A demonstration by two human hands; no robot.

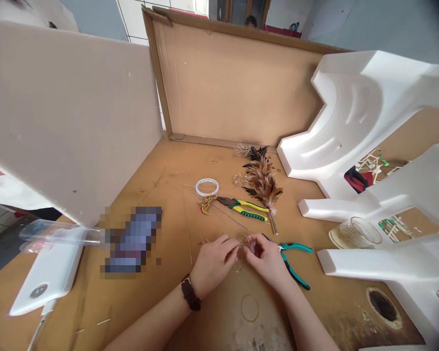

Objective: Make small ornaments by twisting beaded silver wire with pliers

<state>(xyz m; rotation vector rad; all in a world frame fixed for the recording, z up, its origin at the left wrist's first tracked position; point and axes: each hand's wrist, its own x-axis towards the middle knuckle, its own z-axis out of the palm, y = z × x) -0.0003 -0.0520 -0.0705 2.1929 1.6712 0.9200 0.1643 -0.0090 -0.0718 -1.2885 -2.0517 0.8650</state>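
My left hand, with a dark watch on its wrist, pinches a thin, wire-like piece between thumb and fingertips. Facing it, my right hand is closed on the same fine loop of wire, its fingertips close to the left ones. Part of the wire is hidden by the fingers. Teal-handled pliers lie just right of my right hand, partly behind it. Beyond the hands rest yellow-and-green pliers, a bundle of coloured threads and a white tape roll. A brown feather duster lies behind them.
White foam pieces stand at right around a drinking glass. A cardboard panel closes the back, a white board the left. A pixelated dark object and a white device with a cable lie left. The tabletop has a hole.
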